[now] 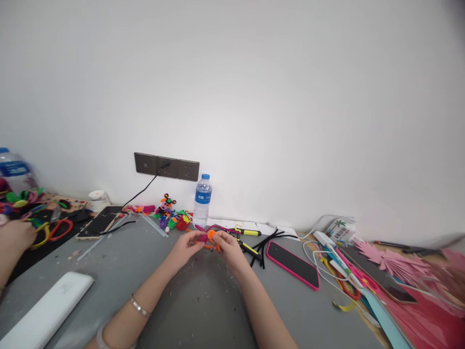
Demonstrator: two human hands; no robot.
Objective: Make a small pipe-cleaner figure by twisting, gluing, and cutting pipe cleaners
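Note:
Both my hands meet over the grey table [203, 300], just in front of a water bottle [202, 199]. My left hand [184, 249] and my right hand [228, 249] pinch a small craft piece made of orange and pink pipe cleaners [209, 237] between their fingertips. The fingers of both hands are closed on it. A silver bracelet sits on my left wrist [140, 306].
Finished colourful pipe-cleaner figures [170, 215] lie by the wall sockets [166, 166]. A pink-cased phone [292, 264], black pipe cleaners [265, 242], yellow-handled tools [249, 232], cables and pink paper [399, 264] lie to the right. A white flat box [47, 310] lies front left; another person's hand [14, 237] works at far left.

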